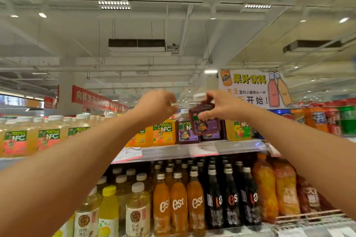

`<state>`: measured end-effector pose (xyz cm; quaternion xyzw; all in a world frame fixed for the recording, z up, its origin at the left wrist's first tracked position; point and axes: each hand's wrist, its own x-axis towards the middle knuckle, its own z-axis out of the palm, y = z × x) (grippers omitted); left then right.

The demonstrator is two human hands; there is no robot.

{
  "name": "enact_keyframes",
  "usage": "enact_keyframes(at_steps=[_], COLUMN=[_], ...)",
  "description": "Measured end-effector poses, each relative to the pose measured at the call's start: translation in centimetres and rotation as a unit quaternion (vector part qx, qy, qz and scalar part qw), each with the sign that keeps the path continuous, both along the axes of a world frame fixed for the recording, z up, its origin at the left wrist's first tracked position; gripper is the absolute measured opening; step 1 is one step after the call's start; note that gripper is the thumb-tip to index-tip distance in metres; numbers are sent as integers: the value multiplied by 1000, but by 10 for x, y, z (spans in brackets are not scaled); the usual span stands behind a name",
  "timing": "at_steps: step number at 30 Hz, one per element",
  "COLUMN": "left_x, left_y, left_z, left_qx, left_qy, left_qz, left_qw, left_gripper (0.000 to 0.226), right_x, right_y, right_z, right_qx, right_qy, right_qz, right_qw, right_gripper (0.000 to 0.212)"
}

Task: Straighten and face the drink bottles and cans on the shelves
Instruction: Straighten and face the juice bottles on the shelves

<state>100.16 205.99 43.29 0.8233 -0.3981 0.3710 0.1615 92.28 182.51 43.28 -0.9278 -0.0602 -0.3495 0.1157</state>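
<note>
My right hand (219, 106) grips a dark purple NFC juice bottle (205, 121) with a white cap, held tilted above the top shelf (192, 150). Under it stand two more purple NFC bottles (185, 132), with orange NFC bottles (163, 132) to their left. My left hand (157, 105) hovers just left of the held bottle with its fingers curled and nothing in it. It hides part of the shelf's back row.
Pale yellow NFC bottles (17, 136) fill the top shelf's left side. On the lower shelf stand orange est bottles (178, 204), black est bottles (230, 198) and tea bottles (137, 211). Cans (327, 119) sit at the right. A juice sign (254, 88) hangs above.
</note>
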Motion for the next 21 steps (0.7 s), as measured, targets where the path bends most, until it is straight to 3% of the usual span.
enact_keyframes(at_steps=[3, 9, 13, 16, 21], left_x=[17, 39, 50, 54, 56], left_y=[-16, -53, -75, -84, -91], left_z=[-15, -16, -23, -31, -45], left_qx=[30, 105, 176, 162, 96], left_qy=[-48, -88, -88, -108, -127], left_qz=[19, 60, 99, 102, 85], left_qw=[998, 989, 975, 976, 984], left_gripper=[32, 54, 70, 75, 81], right_x=[-3, 14, 26, 27, 33], right_y=[-29, -46, -51, -60, -62], right_z=[-11, -24, -21, -17, -19], right_qx=[2, 8, -101, -171, -197], right_qy=[11, 15, -21, -27, -38], right_qz=[-40, -43, -117, -177, -190], right_qw=[999, 999, 988, 969, 961], right_gripper=[42, 67, 84, 81, 75])
